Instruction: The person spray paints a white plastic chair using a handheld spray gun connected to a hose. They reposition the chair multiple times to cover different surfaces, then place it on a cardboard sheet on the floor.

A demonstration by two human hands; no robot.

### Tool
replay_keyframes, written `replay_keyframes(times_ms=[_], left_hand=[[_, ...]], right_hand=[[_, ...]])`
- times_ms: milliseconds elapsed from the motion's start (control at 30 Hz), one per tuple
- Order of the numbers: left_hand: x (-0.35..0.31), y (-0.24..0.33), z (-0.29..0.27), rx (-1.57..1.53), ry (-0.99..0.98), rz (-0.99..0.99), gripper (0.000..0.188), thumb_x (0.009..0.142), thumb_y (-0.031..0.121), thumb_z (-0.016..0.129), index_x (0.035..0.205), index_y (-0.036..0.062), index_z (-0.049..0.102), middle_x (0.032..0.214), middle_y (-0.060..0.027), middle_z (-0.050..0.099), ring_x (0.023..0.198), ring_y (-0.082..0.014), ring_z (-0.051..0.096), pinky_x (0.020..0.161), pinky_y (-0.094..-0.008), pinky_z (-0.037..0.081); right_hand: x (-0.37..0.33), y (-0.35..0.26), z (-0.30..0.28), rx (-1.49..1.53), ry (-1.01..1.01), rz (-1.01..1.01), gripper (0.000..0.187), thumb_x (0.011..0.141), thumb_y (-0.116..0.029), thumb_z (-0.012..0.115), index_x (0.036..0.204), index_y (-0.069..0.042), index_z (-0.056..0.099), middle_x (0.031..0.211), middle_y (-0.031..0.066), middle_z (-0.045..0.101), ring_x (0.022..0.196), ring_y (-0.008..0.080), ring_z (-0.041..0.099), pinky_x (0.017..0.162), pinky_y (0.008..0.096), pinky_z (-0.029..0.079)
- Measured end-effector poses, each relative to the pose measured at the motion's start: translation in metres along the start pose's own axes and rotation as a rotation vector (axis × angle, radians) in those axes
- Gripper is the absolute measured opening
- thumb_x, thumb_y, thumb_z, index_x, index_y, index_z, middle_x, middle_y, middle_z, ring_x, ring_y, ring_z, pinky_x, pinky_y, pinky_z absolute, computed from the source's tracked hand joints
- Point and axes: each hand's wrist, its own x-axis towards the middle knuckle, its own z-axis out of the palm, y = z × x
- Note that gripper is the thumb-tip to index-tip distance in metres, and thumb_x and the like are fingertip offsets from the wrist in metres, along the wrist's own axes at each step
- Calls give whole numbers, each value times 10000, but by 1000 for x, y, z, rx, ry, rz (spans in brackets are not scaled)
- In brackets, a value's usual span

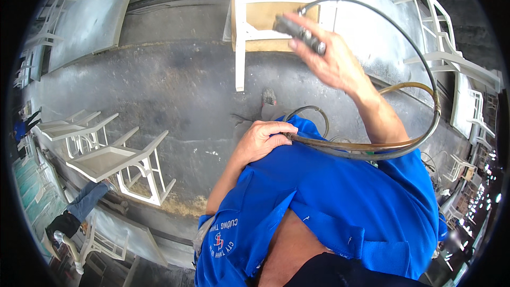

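Observation:
My right hand (337,61) is raised and closed around a dark metal spray gun (302,34); the gun is slightly blurred. From the gun a black hose (393,17) arcs over to the right and loops back to my waist, beside a brownish hose (353,146). At my front, my left hand (261,141) is closed on these hoses, close against my blue shirt. Just beyond the gun stands a white chair frame (240,48), partly cut off by the upper edge, against a tan board (281,13).
White chairs (114,160) stand to the left, and more white frames (441,48) are at the far right. Pale panels (95,8) flank the grey floor (175,85). A person in jeans (87,199) is at the lower left.

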Motion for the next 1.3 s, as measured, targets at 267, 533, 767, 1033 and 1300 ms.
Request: replay_keyframes(times_ms=[267, 533, 767, 1033, 1300], left_hand=[[-16, 0, -45, -2, -122, -38, 250, 890, 25, 722, 1139, 6, 738, 1039, -155, 777, 883, -254, 775, 799, -344, 604], [-81, 1, -128, 94, -272, -112, 280, 844, 11, 760, 1123, 17, 743, 1058, -147, 774, 902, -259, 763, 805, -339, 601], [-102, 14, -150, 136, -342, -221, 285, 835, -8, 772, 1117, 23, 744, 1064, -149, 769, 917, -262, 762, 819, -352, 607], [-96, 17, -136, 152, -349, -218, 313, 806, -59, 776, 1107, 22, 749, 1081, -153, 762, 969, -254, 749, 851, -340, 595], [-75, 21, -115, 159, -421, -257, 329, 787, -46, 797, 1106, 23, 752, 1090, -151, 764, 996, -261, 745, 874, -341, 587]], right_hand=[[-55, 7, 69, 133, -59, 288, 517, 1005, -280, 678, 1491, -169, 544, 1410, 237, 616, 1346, 409, 564, 1087, 471, 477], [-58, 37, 169, 361, 284, 841, 507, 1001, -306, 659, 1484, -199, 551, 1056, 211, 750, 992, 341, 733, 879, 449, 550], [-51, 62, 222, 334, 522, 771, 520, 988, -355, 676, 1473, -202, 566, 918, 162, 742, 878, 283, 723, 832, 400, 545], [-89, 94, 173, 169, 752, 860, 519, 983, -375, 672, 1461, -203, 569, 1171, 243, 727, 1125, 410, 697, 950, 448, 546], [-121, 109, 140, 108, 773, 892, 536, 982, -400, 665, 1474, -215, 558, 1138, 242, 734, 1099, 422, 698, 955, 462, 543]])
